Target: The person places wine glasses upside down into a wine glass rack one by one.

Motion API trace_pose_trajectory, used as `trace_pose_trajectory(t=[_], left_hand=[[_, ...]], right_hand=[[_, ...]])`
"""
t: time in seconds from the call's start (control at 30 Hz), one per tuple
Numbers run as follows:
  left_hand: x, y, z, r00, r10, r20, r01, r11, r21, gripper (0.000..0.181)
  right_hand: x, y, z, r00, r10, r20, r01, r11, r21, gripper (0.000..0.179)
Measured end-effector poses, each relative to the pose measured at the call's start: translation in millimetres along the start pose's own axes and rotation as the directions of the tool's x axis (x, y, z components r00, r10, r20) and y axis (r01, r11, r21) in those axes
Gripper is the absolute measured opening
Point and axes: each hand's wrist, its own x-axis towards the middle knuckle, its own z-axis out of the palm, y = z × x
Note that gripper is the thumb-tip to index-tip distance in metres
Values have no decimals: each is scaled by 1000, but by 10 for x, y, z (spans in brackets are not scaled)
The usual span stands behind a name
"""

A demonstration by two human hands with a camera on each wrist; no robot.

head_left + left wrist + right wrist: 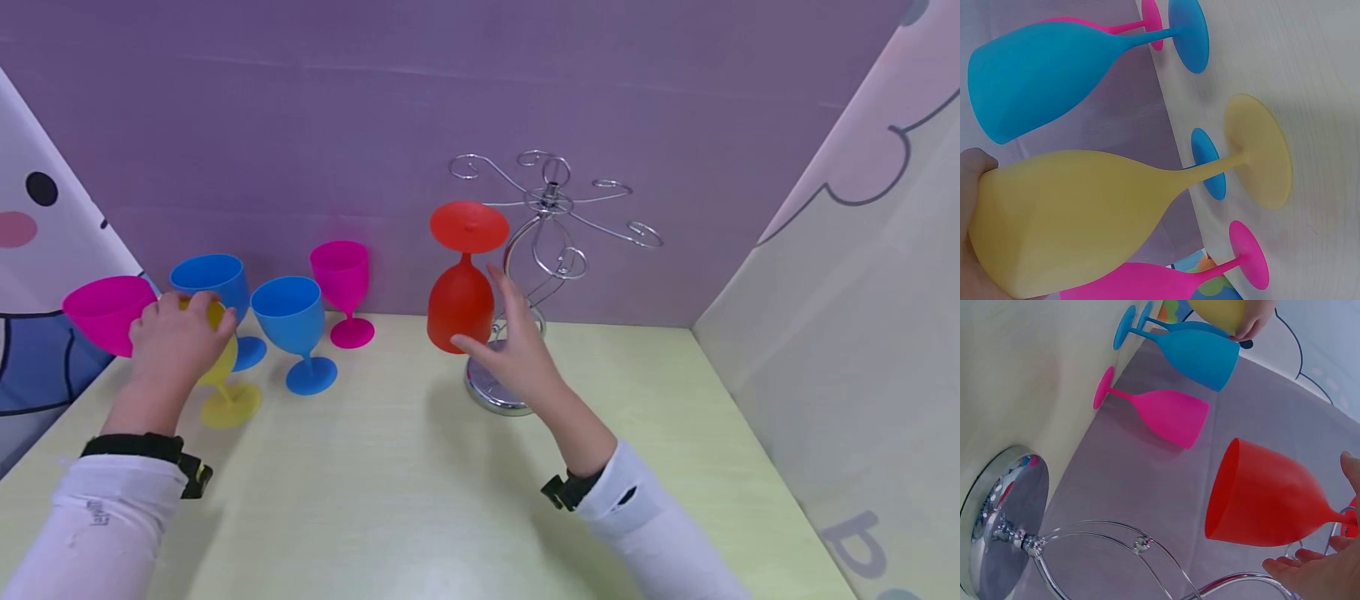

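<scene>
My left hand [176,340] grips a yellow goblet [1079,219] from above by its bowl near the rim. That goblet stands upright, its foot on or very close to the table. A red goblet [460,308] hangs upside down by its foot at a left arm of a silver wire stemware rack [551,200]. Beside the red goblet my right hand [521,354] is spread, thumb and fingers extended around its right side without gripping it. In the right wrist view the fingers of that hand lie near the goblet's stem.
Two blue goblets [288,312] [217,275] and two pink goblets [341,271] [108,312] stand upright around the yellow one. The rack's round chrome base [495,392] rests on the pale table [360,500]. A purple backdrop [300,125] rises behind.
</scene>
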Motion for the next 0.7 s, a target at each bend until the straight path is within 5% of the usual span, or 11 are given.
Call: trace_pose_trajectory(t=[0.2,0.33,0.4,0.53,0.7], left_hand=[[8,-19,12,1000,2,-4,-2,1000,0,55],[17,-29,25,1000,3,-5,-3,1000,-2,56],[21,-30,31,1000,3,-2,-3,1000,-1,56],[28,-35,33,1000,1,-1,-1,1000,3,55],[30,-33,36,1000,3,-5,-3,1000,3,55]], right_hand=[[-129,-83,-90,991,-137,-4,136,988,-70,82],[-261,-167,-191,947,-321,-4,318,940,-124,73],[-313,-231,-275,900,-436,-4,432,893,-124,68],[-341,-376,-497,773,-634,0,631,769,-104,57],[-242,-544,-840,638,-770,-14,760,633,-148,47]])
